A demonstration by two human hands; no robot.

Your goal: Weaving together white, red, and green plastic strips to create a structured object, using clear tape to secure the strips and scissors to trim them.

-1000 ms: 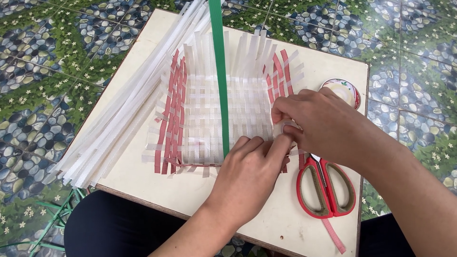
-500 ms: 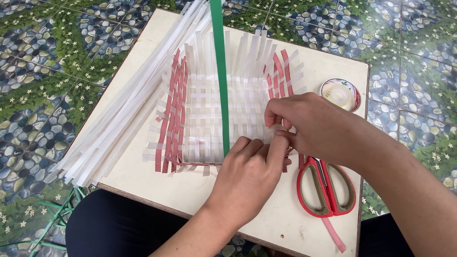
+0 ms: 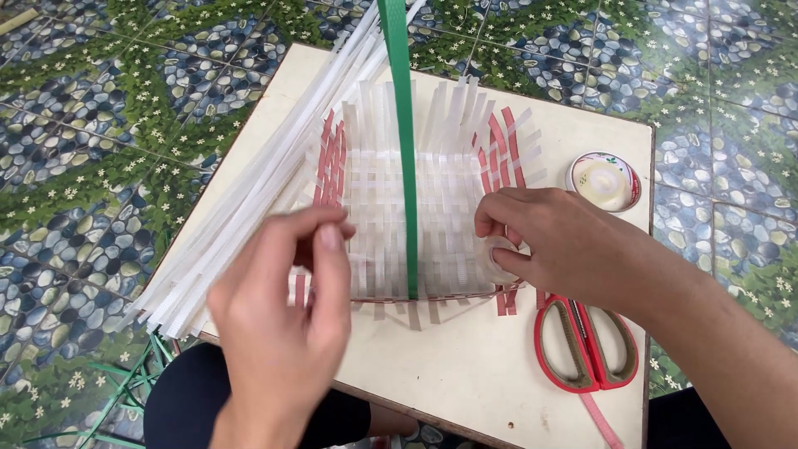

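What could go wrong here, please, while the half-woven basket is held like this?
The right hand alone pinches the woven basket at its near right corner; if it slips, those strips may spring loose. The left hand hovers by the bundle of loose white strips, which overhangs the board and could be knocked off.

One labelled thing only.
A round tape roll with a printed red-rimmed paper label [image 3: 603,180] lies near the desk's [image 3: 465,374] far right corner.

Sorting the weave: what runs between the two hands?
In the head view, a green strip stands over the woven white mat, between left hand and right hand.
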